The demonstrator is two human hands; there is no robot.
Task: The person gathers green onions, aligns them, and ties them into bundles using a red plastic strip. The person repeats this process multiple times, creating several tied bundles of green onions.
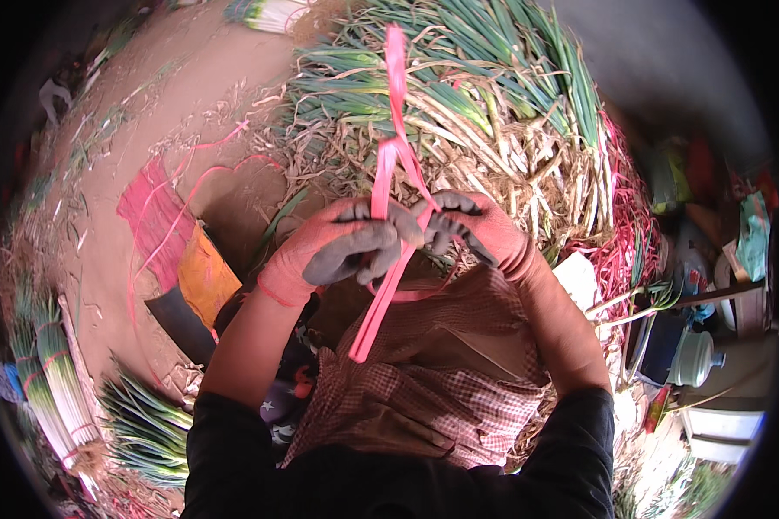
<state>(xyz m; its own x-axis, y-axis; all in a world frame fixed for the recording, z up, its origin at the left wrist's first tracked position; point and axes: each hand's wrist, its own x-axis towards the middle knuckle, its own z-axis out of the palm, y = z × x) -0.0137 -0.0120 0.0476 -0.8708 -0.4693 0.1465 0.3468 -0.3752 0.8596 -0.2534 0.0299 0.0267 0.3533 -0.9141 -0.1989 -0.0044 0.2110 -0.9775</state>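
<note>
Both my hands wear pink gloves with worn grey palms and meet in front of my chest. A pink plastic strap [383, 175] is gripped between them, one length rising above the fingers and a doubled length hanging below. My left hand [360, 237] pinches the strap near its middle. Close beside it, my right hand [470, 224] has its curled fingers on the same strap. Another loop of strap passes under the hands over the checked apron [428, 383] on my lap. Just beyond the hands lies a large heap of green onions [480, 97], roots and dry leaves towards me.
Tied green onion bundles [58, 370] lie at the left, near loose onion tops [146, 428]. Pink and orange sheets [162, 220] rest on the dirt floor. A tangle of pink straps [630, 194] sits right of the heap, with a clear water jug [694, 357] beyond.
</note>
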